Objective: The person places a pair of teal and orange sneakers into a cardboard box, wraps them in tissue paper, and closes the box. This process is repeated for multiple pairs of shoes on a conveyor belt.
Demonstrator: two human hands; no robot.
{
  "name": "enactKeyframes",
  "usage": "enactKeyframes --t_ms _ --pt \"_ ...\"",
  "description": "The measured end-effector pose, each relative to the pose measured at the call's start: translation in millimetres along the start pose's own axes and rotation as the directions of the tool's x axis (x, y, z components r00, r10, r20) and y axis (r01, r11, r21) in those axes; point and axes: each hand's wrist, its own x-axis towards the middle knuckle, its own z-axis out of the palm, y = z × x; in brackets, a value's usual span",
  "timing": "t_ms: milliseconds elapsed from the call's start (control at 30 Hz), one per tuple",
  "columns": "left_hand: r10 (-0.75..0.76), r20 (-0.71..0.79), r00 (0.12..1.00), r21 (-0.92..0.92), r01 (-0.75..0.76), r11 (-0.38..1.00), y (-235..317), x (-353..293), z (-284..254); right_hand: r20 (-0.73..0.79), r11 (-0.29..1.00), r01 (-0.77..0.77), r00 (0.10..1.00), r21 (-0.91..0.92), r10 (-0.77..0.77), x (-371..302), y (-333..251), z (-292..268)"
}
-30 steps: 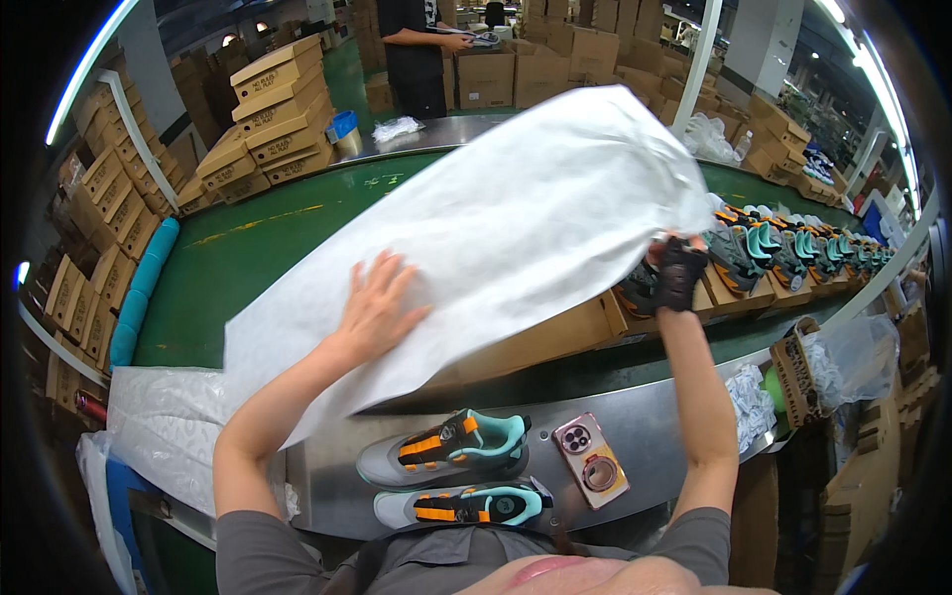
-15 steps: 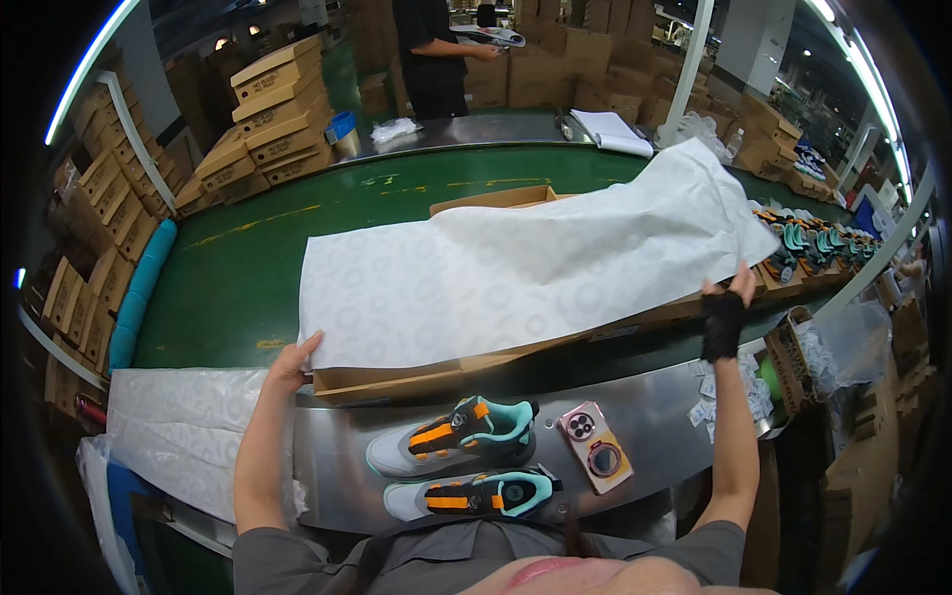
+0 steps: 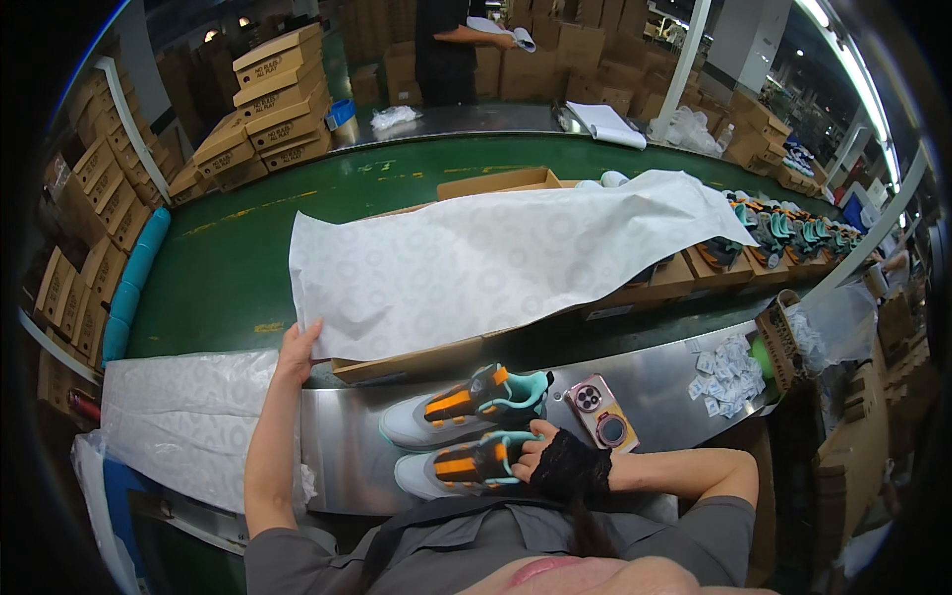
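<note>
A large white patterned sheet of wrapping paper (image 3: pixel 476 258) lies over open cardboard shoe boxes (image 3: pixel 416 365) on the green belt. My left hand (image 3: pixel 297 352) pinches the sheet's near left corner. Two grey sneakers with orange straps and turquoise collars rest on the metal ledge, toes to the left. The farther sneaker (image 3: pixel 466 405) is untouched. On the nearer sneaker (image 3: pixel 466 463), my right hand (image 3: pixel 560 459), in a black fingerless glove, has its fingers curled at the heel opening. The thumb side is partly hidden. Just beyond that hand lies a phone (image 3: pixel 603 415) with a ring holder.
Folded sheets in clear plastic (image 3: pixel 188 397) lie left of the sneakers. Small white packets (image 3: pixel 729 377) are heaped on the right ledge. Boxes with more sneakers (image 3: pixel 783 233) line the belt's right. Shoe boxes (image 3: pixel 283 99) are stacked far left. A person (image 3: pixel 446 50) stands across the belt.
My right hand has let go of the sheet's right end and come down to the nearer sneaker's heel. The sheet has settled lower. My left hand still holds its corner.
</note>
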Motion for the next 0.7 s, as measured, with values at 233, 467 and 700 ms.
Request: enactKeyframes --t_ms 233,467,700 --pt "0.353 -0.052 0.934 0.371 -0.31 0.875 37.0 -19.5 -31.1 -0.13 0.669 -0.285 0.857 0.686 0.498 82.7 66.2 -52.8" --pt "0.505 0.081 0.859 0.36 -0.498 0.789 96.0 -42.4 0.5 -0.353 0.571 -0.417 0.492 0.707 0.796 195.4 145.2 20.6" --pt "0.523 0.309 0.794 0.501 -0.604 0.62 83.4 -17.4 67.5 0.241 0.038 -0.304 0.821 0.952 0.518 266.8 116.5 49.4"
